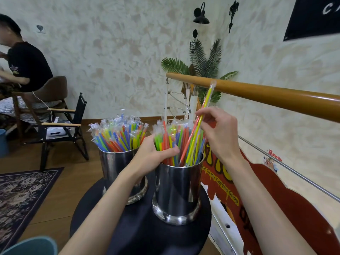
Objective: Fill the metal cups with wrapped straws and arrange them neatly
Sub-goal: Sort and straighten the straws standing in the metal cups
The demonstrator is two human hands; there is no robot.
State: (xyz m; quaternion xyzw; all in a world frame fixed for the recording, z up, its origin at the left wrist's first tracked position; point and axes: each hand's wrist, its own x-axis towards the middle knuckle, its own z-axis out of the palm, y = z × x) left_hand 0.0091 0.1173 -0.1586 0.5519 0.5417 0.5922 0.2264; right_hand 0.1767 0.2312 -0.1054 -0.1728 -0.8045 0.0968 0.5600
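Two shiny metal cups stand on a small round dark table (139,234). The left cup (115,168) is packed with upright wrapped straws (119,135) in many colours. The right cup (177,192) also holds a bundle of wrapped straws (168,137). My left hand (152,153) grips that bundle just above the right cup's rim. My right hand (219,133) pinches a few wrapped straws (197,126), yellow and red among them. They slant with their lower ends inside the right cup and their tops sticking up toward the rail.
A wooden handrail (266,92) runs across the right, close above my right hand. A red coffee-shop sign (230,196) leans by the table. A person sits on a chair (49,100) at the far left. A patterned rug (20,196) lies on the floor.
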